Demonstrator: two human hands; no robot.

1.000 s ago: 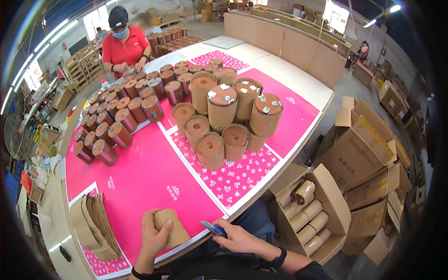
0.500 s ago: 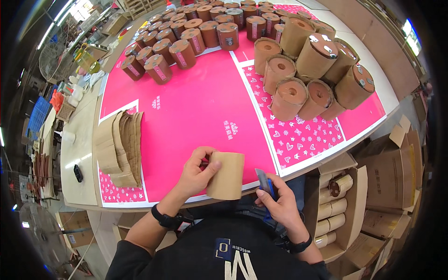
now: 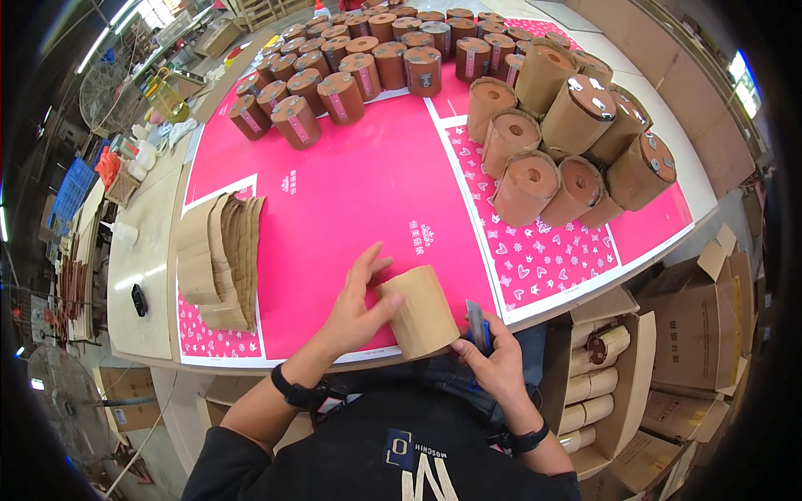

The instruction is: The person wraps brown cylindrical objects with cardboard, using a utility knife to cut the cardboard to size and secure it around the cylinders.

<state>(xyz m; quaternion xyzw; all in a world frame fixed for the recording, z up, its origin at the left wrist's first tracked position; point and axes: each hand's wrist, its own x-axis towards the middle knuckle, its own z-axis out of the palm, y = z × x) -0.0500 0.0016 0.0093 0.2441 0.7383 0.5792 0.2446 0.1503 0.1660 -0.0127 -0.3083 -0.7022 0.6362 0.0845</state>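
A cylinder covered in pale tan paper [image 3: 423, 312] stands slightly tilted near the front edge of the table. My left hand [image 3: 352, 314] is on its left side, fingers spread and raised, the thumb at the paper. In my right hand [image 3: 502, 364] is a blue utility knife [image 3: 477, 327], its blade pointing up and away from me. That hand is just right of the cylinder's lower edge, with the thumb close to it or touching; which one I cannot tell.
A stack of brown paper sheets [image 3: 219, 265] lies on the left of the pink-covered table [image 3: 351, 192]. Paper-wrapped cylinders [image 3: 526, 185] are piled at right; several bare brown ones [image 3: 296, 123] stand at the back. An open carton [image 3: 628, 376] of cylinders sits below the right edge.
My left hand has loosened its hold, its fingers now spread. The cylinder has tilted and shifted slightly right, nearer the right hand, which still holds the knife.
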